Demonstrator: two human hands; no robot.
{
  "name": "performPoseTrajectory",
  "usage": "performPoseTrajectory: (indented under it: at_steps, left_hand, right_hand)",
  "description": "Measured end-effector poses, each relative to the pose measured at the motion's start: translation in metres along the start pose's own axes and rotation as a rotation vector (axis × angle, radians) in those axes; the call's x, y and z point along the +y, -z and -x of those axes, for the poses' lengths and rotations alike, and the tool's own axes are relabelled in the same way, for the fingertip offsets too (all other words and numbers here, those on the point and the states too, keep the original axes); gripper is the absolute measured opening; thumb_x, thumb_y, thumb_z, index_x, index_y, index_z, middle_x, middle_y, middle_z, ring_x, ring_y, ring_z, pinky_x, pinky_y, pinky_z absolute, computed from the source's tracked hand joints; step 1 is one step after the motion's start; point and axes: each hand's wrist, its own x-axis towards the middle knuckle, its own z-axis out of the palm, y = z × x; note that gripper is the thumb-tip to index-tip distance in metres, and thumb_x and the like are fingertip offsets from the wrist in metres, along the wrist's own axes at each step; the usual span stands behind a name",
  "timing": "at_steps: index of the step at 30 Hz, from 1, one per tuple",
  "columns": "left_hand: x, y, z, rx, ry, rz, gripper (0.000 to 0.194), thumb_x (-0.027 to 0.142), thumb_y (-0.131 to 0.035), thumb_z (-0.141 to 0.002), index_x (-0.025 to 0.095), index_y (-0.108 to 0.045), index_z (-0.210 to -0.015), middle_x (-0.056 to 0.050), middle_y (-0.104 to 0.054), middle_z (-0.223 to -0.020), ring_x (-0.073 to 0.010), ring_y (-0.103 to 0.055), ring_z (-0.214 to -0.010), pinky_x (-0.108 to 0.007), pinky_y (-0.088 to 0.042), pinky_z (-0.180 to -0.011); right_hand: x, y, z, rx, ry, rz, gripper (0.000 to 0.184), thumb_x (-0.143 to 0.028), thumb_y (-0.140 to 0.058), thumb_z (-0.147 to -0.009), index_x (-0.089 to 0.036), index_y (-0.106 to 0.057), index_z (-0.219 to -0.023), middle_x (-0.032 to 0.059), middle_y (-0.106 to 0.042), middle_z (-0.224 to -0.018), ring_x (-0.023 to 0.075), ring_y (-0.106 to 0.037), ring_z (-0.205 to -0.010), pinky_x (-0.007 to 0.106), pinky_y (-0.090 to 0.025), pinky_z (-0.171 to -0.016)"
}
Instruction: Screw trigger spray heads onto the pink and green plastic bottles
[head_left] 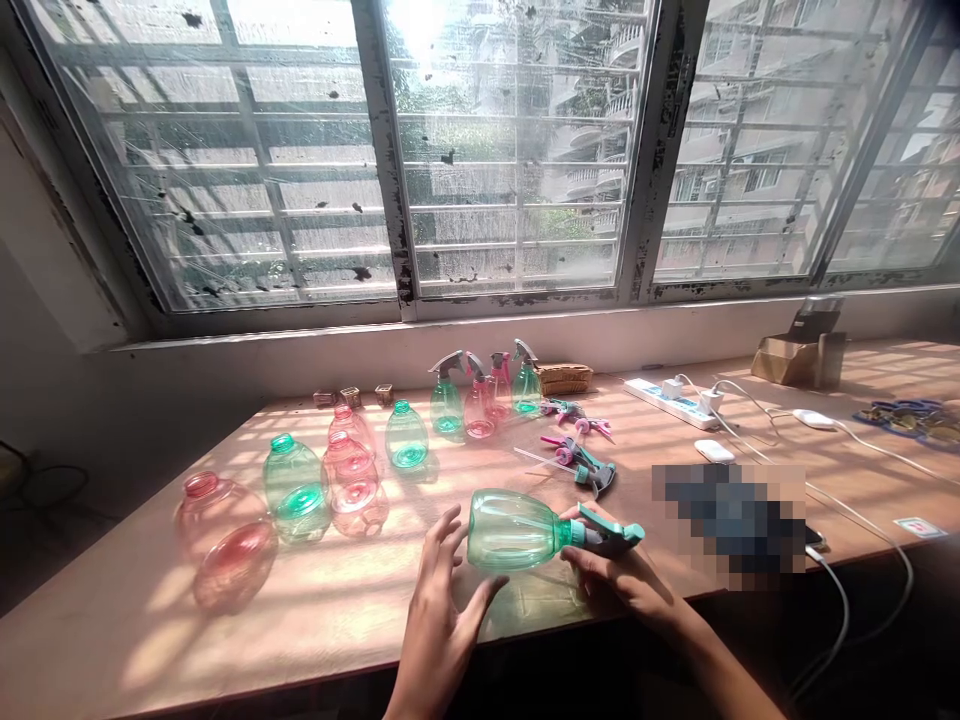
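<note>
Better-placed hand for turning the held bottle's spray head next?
Probably the right hand: its fingers hold the green bottle beside the spray head. The left hand is open near the bottle's base.

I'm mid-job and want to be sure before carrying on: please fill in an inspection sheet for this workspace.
Surface: table, sunlit, striped with shadows.
Job's things: green spray bottle held on its side, spray head at its neck; headless bottles to the left, two green, three pink; loose spray heads to the right, count unclear; four bottles with heads at the back.
Clutter: brown box at far right; small blocks at back left; a blurred-out patch hides something at right.
Left hand: open beside the bottle's base; contact unclear.
Right hand: gripping the bottle's neck end.
Cables: white cables and power strip at right.
Surroundings: barred windows behind; buildings outside.
</note>
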Motion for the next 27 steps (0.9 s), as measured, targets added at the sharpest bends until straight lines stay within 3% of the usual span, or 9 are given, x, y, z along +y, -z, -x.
performPoseTrajectory:
  at_steps: [4,11,15,27]
  left_hand:
    - [-0.001,0.0,-0.002,0.024,0.044,0.018,0.032,0.042,-0.06,-0.102,0.031,-0.061,-0.132,-0.011,-0.047,-0.159,-0.0337,-0.049,-0.147,-0.046,-0.056,-0.104]
    - [-0.001,-0.001,-0.001,0.018,0.066,0.007,0.035,0.045,-0.059,-0.101,0.031,-0.062,-0.133,-0.01,-0.048,-0.159,-0.0337,-0.052,-0.145,-0.046,-0.057,-0.104]
    - [-0.001,-0.001,-0.001,0.019,0.101,-0.027,0.034,0.049,-0.057,-0.101,0.029,-0.063,-0.128,-0.011,-0.049,-0.158,-0.0355,-0.052,-0.144,-0.054,-0.052,-0.11]
    - [0.0,0.0,-0.002,-0.034,0.1,-0.091,0.032,0.046,-0.051,-0.103,0.029,-0.062,-0.128,-0.011,-0.049,-0.158,-0.0333,-0.044,-0.15,-0.058,-0.041,-0.12]
  right_hand:
    - [-0.005,-0.001,0.0,-0.022,0.014,0.078,0.032,-0.045,-0.081,-0.087,-0.026,-0.06,-0.103,-0.0076,-0.061,-0.062,0.0155,-0.055,-0.056,0.029,-0.04,-0.055]
    - [0.007,0.003,-0.001,-0.003,0.029,0.074,0.027,-0.043,-0.078,-0.092,-0.024,-0.062,-0.103,-0.0056,-0.064,-0.069,0.0148,-0.056,-0.059,0.028,-0.043,-0.057]
    - [0.009,0.004,-0.002,0.002,0.017,0.059,0.029,-0.045,-0.079,-0.091,-0.025,-0.063,-0.106,-0.0058,-0.064,-0.067,0.0143,-0.056,-0.057,0.028,-0.045,-0.057]
    - [0.011,0.0,-0.004,0.106,0.021,-0.019,0.037,-0.05,-0.086,-0.082,-0.025,-0.071,-0.105,-0.0049,-0.066,-0.066,0.0141,-0.055,-0.057,0.028,-0.045,-0.057]
